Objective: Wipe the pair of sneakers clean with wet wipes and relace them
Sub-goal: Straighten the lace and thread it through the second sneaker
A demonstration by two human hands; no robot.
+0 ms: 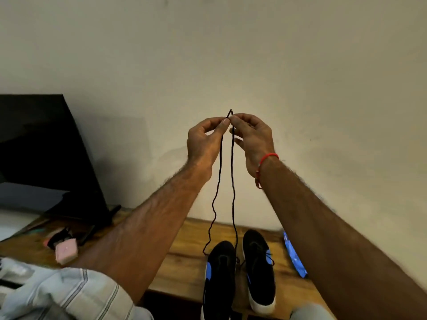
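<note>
Two black sneakers with blue patches and white soles stand side by side on the wooden table [182, 269], the left sneaker [219, 276] and the right sneaker [260, 271]. A black shoelace [233, 185] rises in two strands from the left sneaker up to my raised hands. My left hand [204, 140] pinches one lace end between thumb and forefinger. My right hand [253, 139], a red thread on its wrist, pinches the other end. The two tips meet side by side above my fingers. The right sneaker carries a lace across its top.
A blue wet-wipes pack [294, 255] lies right of the sneakers, partly behind my right forearm. A pink block [67, 250] and dark clutter sit at the table's left, below a black screen [46, 153]. A pale wall stands close behind.
</note>
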